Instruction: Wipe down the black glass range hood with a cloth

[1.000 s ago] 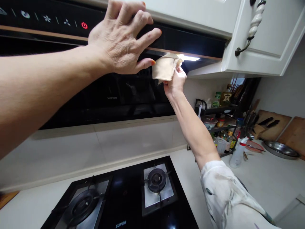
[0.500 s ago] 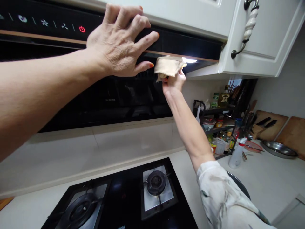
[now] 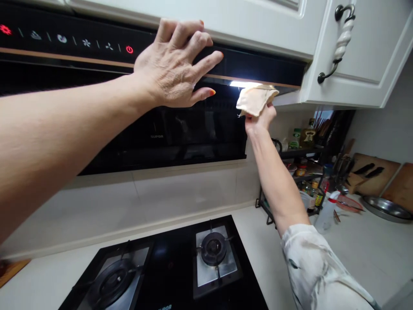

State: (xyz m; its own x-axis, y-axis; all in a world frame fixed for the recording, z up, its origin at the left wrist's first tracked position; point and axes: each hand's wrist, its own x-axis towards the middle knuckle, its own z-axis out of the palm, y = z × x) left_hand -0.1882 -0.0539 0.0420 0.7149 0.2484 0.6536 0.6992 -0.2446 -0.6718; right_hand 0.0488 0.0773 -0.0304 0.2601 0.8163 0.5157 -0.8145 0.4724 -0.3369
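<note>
My left hand [image 3: 180,64] lies spread against the front panel of a black range hood [image 3: 155,116], just right of its lit red power symbol. Its fingers are apart and hold nothing. Farther right, my right hand [image 3: 263,118] grips a folded cream cloth [image 3: 256,100]. The cloth is raised to the hood's underside, beside the glowing light strip [image 3: 243,84]. Part of my right hand's fingers is hidden behind the cloth.
Below the hood is a black gas stove [image 3: 174,262] with two burners. White cabinets [image 3: 258,26] hang above. To the right stand a rack of bottles [image 3: 306,150], a spray bottle [image 3: 327,213], a knife block [image 3: 356,178] and a metal pan [image 3: 387,206].
My right hand has moved the cloth rightward along the hood's underside, uncovering more of the light. My left hand keeps its place on the panel while the view has shifted slightly.
</note>
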